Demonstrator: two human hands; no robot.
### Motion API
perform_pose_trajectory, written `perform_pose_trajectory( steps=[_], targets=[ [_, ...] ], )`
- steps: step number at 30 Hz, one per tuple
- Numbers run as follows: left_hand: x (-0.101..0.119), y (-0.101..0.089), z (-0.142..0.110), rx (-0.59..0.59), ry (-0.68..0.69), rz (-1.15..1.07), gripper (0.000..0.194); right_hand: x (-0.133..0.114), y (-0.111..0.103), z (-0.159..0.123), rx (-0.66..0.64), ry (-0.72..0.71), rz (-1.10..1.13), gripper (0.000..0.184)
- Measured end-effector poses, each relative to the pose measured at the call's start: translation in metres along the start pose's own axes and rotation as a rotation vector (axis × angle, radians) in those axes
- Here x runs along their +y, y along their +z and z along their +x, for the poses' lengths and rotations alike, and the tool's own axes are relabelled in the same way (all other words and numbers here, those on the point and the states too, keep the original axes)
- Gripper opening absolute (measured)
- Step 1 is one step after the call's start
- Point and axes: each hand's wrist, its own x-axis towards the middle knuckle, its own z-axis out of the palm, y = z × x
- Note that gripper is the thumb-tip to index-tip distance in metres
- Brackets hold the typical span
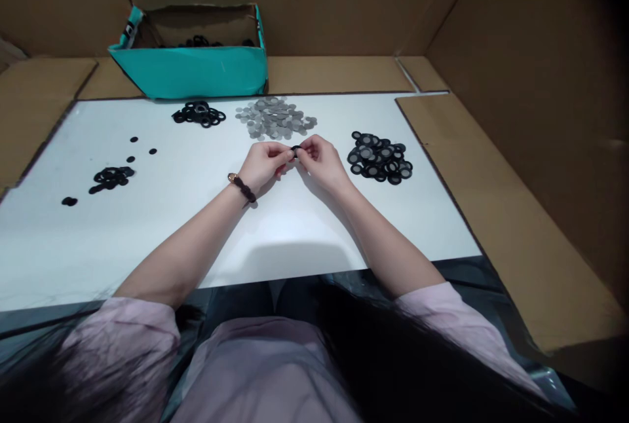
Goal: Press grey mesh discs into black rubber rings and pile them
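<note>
Both my hands meet over the white tabletop, pinching one small black ring (pixel 295 149) between thumbs and fingertips. My left hand (pixel 266 162) grips its left side, and my right hand (pixel 322 160) grips the right side. Fingers cover much of the ring, so I cannot tell whether a disc sits in it. Just beyond my hands spreads a pile of grey discs (pixel 275 116). To its left lies a heap of black rings (pixel 199 114). Right of my right hand is a pile of black rings with grey centres (pixel 378 158).
A teal box (pixel 196 73) with black pieces inside stands at the back left. Another small black heap (pixel 112 178) lies on the left, with a few loose black discs (pixel 69 202) around it. Cardboard walls (pixel 334 4) enclose the white table surface (pixel 196 239).
</note>
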Motion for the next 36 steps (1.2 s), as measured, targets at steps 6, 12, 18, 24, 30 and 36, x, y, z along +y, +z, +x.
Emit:
perform_pose_trajectory(
  steps=[6,12,18,24,30,36],
  targets=[
    [0.000,-0.002,0.002,0.084,0.094,0.183,0.010,-0.010,0.000,-0.004,-0.009,-0.017,-0.099,0.010],
    [0.001,-0.005,0.002,0.078,0.120,0.285,0.011,-0.012,-0.004,-0.004,-0.021,0.001,-0.096,0.010],
    [-0.001,0.003,-0.001,0.021,0.036,0.015,0.014,-0.008,-0.003,-0.003,-0.018,0.032,0.040,0.006],
    [0.005,0.005,-0.001,0.052,-0.013,-0.036,0.018,-0.009,0.009,-0.005,0.036,-0.010,0.181,0.014],
    [0.004,0.001,0.003,0.036,-0.003,-0.029,0.023,-0.009,0.009,-0.006,-0.091,-0.003,0.281,0.022],
    [0.003,0.006,0.003,0.023,-0.006,-0.115,0.025,-0.006,0.016,-0.005,-0.100,-0.009,0.325,0.029]
  ],
)
